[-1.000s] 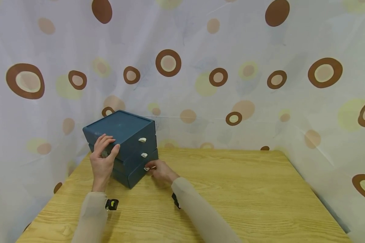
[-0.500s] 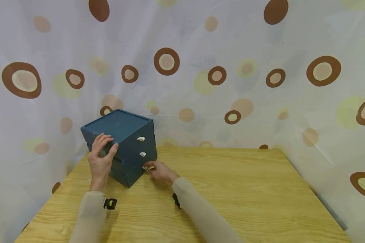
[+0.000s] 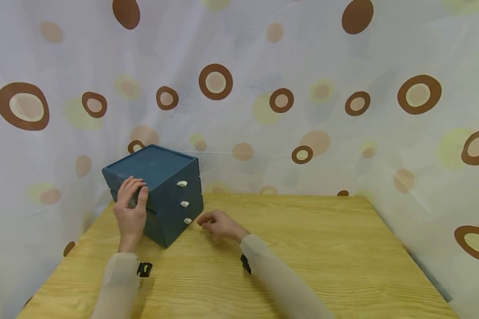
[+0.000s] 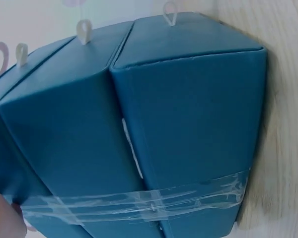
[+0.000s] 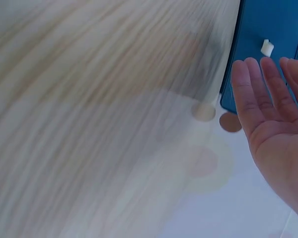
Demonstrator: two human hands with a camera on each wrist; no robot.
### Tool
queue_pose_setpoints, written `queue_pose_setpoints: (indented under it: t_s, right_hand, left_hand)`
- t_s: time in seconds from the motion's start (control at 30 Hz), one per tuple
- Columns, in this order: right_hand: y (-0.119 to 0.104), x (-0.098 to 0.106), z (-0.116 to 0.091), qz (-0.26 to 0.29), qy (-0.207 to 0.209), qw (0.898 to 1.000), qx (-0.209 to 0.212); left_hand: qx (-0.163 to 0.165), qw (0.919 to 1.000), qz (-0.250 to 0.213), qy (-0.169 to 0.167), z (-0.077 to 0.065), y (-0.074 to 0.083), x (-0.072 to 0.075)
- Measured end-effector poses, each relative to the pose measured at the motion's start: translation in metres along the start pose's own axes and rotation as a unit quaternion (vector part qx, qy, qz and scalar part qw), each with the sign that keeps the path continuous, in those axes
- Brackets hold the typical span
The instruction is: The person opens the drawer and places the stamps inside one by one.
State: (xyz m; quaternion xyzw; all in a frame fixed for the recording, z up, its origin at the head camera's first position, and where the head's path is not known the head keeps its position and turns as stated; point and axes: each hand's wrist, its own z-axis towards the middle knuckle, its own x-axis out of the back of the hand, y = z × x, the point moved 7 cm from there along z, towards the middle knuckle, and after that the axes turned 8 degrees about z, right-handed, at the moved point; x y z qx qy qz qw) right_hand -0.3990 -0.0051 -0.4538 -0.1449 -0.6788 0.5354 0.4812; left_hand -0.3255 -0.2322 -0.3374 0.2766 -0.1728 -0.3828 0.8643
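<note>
A blue box with three stacked drawers [image 3: 174, 195] stands at the left of the table, a white loop tab on each drawer front. My left hand [image 3: 131, 217] grips its near upper corner, fingers bent over the top edge and thumb at the front corner. In the left wrist view the drawer box [image 4: 188, 114] shows its side with clear tape [image 4: 134, 206] across it; only a bit of the hand [image 4: 4, 218] is visible there. My right hand [image 3: 221, 225] is just right of the lowest tab [image 3: 187, 220], holding nothing, its fingers [image 5: 244, 94] loosely extended.
The wooden table [image 3: 303, 248] reaches out to the right and front of the drawer box. A white curtain with brown and yellow circles [image 3: 239, 88] hangs close behind the table and along both sides.
My right hand has let go of the lowest tab and drawn back slightly to the right. The left hand keeps its hold on the drawer box. The head view has shifted slightly.
</note>
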Motion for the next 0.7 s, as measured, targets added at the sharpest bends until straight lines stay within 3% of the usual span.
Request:
queue_pose_setpoints:
  t_s: [0.1,0.27,0.4,0.53,0.63,0.7]
  right_hand:
    - [0.002,0.007,-0.008,-0.005,0.002,1.000,-0.003]
    - [0.006,0.021,-0.023,0.003,0.005,1.000,-0.005]
    - [0.008,0.029,-0.037,0.006,-0.002,1.000,0.002]
    - [0.014,0.041,-0.052,-0.017,0.008,1.000,0.002]
    - [0.019,0.055,-0.065,-0.026,0.024,0.999,-0.005]
    - [0.022,0.065,-0.074,-0.025,0.040,0.999,-0.012]
  left_hand:
    - [-0.012,0.9989,0.035,0.029,0.000,-0.008,0.000]
    - [-0.032,0.9927,0.100,0.060,0.000,0.001,-0.004]
    - [-0.012,0.9839,0.168,0.061,-0.001,0.007,-0.009]
    - [0.013,0.9780,0.199,0.060,-0.001,0.013,-0.011]
    - [0.005,0.9770,0.205,0.059,0.000,0.021,-0.016]
    - [-0.019,0.9759,0.211,0.054,-0.001,0.028,-0.022]
